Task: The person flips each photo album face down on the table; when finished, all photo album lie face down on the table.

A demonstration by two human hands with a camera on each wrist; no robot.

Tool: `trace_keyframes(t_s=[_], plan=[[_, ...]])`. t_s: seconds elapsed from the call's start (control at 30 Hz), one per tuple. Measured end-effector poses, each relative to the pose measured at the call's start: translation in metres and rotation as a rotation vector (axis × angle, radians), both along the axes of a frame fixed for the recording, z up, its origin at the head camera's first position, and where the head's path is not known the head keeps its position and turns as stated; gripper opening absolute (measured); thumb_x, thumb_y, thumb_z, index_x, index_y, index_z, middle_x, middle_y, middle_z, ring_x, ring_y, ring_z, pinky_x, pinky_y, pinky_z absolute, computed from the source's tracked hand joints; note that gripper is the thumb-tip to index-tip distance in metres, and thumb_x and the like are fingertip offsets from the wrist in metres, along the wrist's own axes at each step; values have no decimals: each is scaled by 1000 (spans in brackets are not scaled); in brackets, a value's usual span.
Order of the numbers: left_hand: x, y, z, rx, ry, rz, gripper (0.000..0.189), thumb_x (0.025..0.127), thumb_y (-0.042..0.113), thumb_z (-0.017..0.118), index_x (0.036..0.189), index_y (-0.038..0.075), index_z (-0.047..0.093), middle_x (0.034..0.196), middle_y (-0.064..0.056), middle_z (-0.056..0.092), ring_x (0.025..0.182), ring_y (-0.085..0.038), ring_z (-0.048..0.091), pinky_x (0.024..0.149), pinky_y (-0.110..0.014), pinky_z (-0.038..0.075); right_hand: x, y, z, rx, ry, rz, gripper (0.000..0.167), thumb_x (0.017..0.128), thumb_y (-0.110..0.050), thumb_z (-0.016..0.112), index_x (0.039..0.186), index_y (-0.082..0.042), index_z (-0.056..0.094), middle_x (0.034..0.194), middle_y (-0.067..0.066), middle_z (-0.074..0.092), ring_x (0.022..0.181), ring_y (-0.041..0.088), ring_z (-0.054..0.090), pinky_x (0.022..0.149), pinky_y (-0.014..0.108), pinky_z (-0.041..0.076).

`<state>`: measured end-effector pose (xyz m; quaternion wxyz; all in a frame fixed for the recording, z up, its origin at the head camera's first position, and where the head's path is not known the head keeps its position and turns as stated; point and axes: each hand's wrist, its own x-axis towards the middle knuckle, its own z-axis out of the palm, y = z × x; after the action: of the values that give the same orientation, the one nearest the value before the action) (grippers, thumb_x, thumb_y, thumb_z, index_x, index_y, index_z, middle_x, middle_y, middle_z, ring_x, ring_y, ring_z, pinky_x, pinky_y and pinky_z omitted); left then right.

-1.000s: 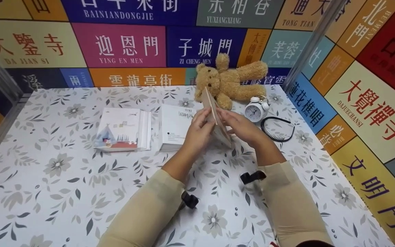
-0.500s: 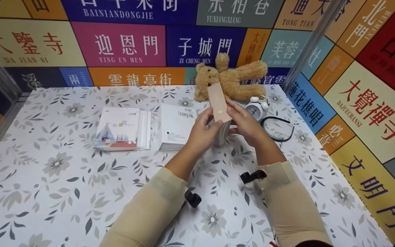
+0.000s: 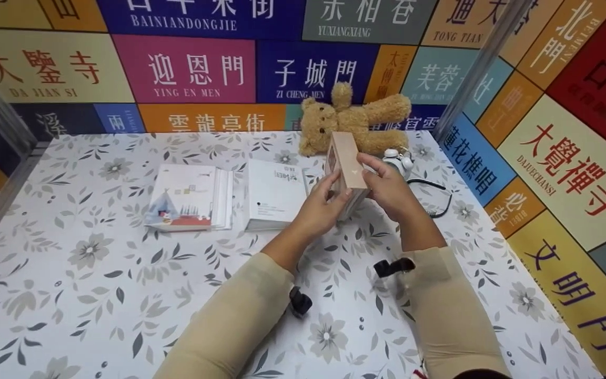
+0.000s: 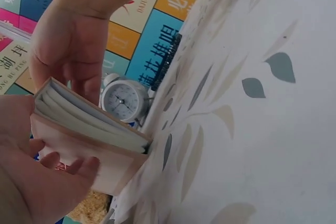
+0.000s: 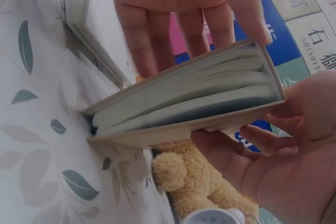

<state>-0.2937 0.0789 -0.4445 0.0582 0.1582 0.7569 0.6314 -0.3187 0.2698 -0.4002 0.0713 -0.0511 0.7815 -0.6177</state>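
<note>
A thick pale-pink photo album (image 3: 346,158) is held upright between both hands, its spine turned up toward the head camera. My left hand (image 3: 324,204) grips the left cover, thumb near the spine's lower end. On the opposite cover, my right hand (image 3: 391,190) holds with bent fingers. Both wrist views show the page edges of the album (image 5: 189,93), wavy between the covers, with its bottom end close to the tabletop. In the left wrist view a window-like panel marks the cover near the left fingers (image 4: 79,169).
Left of the hands lie a white album (image 3: 276,195) and a stack with a tent drawing (image 3: 182,197). Behind are a teddy bear (image 3: 354,122) and a white alarm clock (image 3: 400,159). A black headband (image 3: 429,182), partly hidden, lies at the right.
The album has been turned from edge-on so its spine faces up, and has shifted slightly right with both hands. The right hand now covers part of the clock and headband.
</note>
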Motion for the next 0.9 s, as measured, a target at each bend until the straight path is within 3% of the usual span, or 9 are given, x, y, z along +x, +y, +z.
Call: trace_keyframes(t_s=[0.2,0.37,0.73,0.9], plan=[[-5,2,-9,-125,-16,37,59,111,35,56,165,16,42,171,-17,40,158,-35,41,132,-47,35,-4,9,-6,155,104,-62,48,113,-12,44,160,-3,49,174,10,37,160,28,40,129,45,41],[-4,0,-11,-214,-49,31,54,112,32,52,163,15,46,175,-17,33,164,-35,31,137,-47,25,-8,13,-14,273,160,-78,45,110,-12,53,153,0,56,172,9,43,159,29,42,129,44,41],[1,-2,-8,-317,-125,-44,57,111,32,49,163,9,45,179,-17,22,167,-34,22,138,-44,20,-16,24,-32,319,-51,-32,56,110,-22,57,164,-10,44,168,15,47,151,32,51,123,44,48],[2,-3,-7,-313,-139,-46,57,108,27,54,161,7,48,179,-16,22,168,-32,20,139,-43,17,-18,26,-34,394,-85,-43,56,109,-24,60,162,-12,48,164,15,52,145,30,56,116,40,53]])
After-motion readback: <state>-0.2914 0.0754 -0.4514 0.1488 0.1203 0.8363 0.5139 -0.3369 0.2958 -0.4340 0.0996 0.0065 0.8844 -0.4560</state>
